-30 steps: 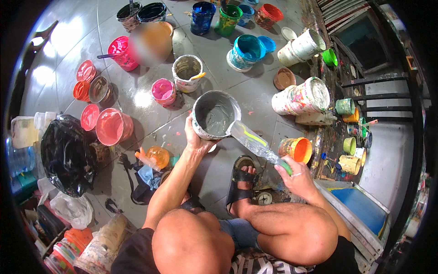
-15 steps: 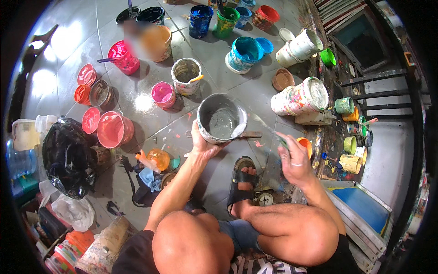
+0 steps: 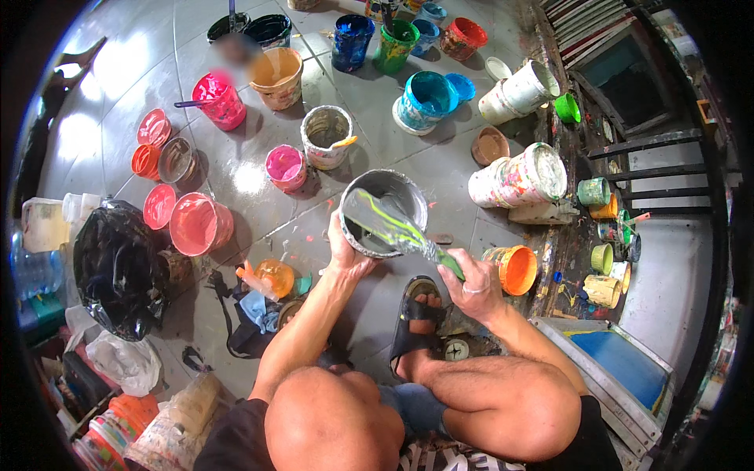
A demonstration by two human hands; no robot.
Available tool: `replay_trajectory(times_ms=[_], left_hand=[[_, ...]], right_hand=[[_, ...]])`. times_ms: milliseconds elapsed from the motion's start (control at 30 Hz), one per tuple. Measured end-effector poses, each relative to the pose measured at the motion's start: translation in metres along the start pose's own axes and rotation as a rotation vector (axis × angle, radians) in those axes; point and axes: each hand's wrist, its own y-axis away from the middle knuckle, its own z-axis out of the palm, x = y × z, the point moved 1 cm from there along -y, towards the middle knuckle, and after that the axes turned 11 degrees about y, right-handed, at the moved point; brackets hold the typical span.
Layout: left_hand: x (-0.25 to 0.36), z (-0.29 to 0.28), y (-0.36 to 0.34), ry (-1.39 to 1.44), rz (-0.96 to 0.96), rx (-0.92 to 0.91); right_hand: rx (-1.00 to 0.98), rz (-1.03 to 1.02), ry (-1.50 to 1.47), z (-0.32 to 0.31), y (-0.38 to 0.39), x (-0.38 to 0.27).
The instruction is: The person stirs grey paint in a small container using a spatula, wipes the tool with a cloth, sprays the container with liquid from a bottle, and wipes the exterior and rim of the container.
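Observation:
My left hand (image 3: 345, 253) is closed round the near left side of a grey plastic bucket (image 3: 399, 184), which is tilted a little toward me with grey paint coating its inside wall. In my right hand (image 3: 475, 289) is a spatula (image 3: 385, 223), gripped by its green handle. Its broad blade, smeared grey with a bright green streak, lies across the bucket's mouth and hides part of the inside. Whether the blade touches the rim, I cannot tell. Just beyond the bucket stands a paint-crusted pail (image 3: 324, 151) with a yellow-orange strip on its rim.
Pink (image 3: 285, 167), coral (image 3: 198, 224), orange (image 3: 514, 268) and turquoise (image 3: 428, 98) paint pots stand around on the tiled floor. A black plastic bag (image 3: 118, 271) sits at the left. At the right lie a framed blue screen (image 3: 620, 357) and a white paint-spattered bucket (image 3: 514, 179).
My right hand has moved left, swinging the spatula from the bucket's right side to over its mouth. The blade's flat face now shows. My left hand still holds the bucket in nearly the same place.

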Motion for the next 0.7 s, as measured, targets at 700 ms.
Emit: replay_trajectory(times_ms=[700], left_hand=[[0.002,-0.02,-0.006,-0.107,0.09,-0.03]], right_hand=[[-0.23,0.154,0.188,-0.112,0.04,0.028]])
